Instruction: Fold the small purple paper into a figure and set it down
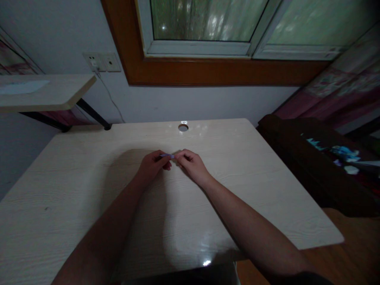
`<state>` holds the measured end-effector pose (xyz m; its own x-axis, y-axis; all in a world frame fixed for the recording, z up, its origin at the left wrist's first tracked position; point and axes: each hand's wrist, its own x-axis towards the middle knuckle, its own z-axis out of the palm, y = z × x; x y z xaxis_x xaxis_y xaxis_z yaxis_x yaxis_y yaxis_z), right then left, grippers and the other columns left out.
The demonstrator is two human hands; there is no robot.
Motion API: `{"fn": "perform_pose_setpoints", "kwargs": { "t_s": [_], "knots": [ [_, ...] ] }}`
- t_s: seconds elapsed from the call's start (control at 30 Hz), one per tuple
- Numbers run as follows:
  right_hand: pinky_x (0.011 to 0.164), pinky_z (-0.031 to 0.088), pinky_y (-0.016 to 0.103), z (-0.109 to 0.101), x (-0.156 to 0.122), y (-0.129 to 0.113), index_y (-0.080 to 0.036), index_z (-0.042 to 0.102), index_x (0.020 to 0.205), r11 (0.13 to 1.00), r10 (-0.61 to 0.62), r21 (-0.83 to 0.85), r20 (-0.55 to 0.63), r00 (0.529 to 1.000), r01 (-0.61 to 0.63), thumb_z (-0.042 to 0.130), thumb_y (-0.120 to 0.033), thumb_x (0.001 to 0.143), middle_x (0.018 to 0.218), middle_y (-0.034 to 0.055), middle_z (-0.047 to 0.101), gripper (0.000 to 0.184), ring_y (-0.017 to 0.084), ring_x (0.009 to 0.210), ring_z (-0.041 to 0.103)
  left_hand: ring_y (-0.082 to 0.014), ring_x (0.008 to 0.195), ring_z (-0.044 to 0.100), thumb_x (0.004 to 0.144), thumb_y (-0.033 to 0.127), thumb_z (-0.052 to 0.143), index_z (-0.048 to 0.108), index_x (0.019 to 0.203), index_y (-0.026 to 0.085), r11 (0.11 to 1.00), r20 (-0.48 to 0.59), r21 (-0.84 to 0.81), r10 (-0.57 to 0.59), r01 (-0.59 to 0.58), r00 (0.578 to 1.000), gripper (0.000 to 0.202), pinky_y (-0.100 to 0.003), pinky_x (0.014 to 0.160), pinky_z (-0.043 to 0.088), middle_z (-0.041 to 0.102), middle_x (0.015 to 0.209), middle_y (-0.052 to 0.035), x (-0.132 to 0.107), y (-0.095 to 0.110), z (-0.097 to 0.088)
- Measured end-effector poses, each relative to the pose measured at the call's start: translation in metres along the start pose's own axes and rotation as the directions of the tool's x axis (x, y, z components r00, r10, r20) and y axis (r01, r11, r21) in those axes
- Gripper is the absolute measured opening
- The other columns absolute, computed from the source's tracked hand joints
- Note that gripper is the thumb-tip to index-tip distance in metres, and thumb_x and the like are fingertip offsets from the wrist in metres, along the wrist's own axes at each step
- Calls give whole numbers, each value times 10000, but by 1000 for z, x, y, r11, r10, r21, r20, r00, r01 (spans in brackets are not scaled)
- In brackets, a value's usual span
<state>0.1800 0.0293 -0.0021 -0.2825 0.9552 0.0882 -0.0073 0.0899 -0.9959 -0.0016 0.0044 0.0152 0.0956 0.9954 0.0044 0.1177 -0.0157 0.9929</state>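
Observation:
A small, thin purple object [167,155] is held level between my two hands, above the middle of the desk; its exact kind is too small to tell. My left hand [152,164] pinches its left part between thumb and forefinger, the other fingers curled below. At its right end, my right hand [191,163] is closed with thumb and fingertips together on the tip. My fingers hide part of the object. The pale wood-grain desk [190,206] lies under both hands, with a shadow to the left.
Beyond my hands the desktop has a round cable hole [183,128]. A raised shelf [44,97] on black legs stands at the back left, near a wall socket [102,62] with a white cable. On the right is dark furniture [297,158] holding blue and white items.

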Motion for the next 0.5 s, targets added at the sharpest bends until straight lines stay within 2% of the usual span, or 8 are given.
{"fn": "perform_pose_setpoints", "kwargs": {
  "t_s": [0.2,0.5],
  "knots": [
    [620,381,271,0,-1,-1,-188,689,782,992,-55,-111,32,998,58,681,-406,812,713,3,608,220,129,637,490,-129,578,622,830,427,686,659,795,148,1000,48,23,-3,2,999,282,-239,608,506,686,660,-23,2,-6,-2],
    [578,353,258,-1,0,0,-180,682,758,991,-13,-133,45,999,19,678,-361,777,657,-12,602,182,115,593,466,-131,558,633,829,435,682,647,805,153,998,50,65,-31,28,998,285,-232,572,514,683,653,-20,0,-6,-2]
  ]
}}
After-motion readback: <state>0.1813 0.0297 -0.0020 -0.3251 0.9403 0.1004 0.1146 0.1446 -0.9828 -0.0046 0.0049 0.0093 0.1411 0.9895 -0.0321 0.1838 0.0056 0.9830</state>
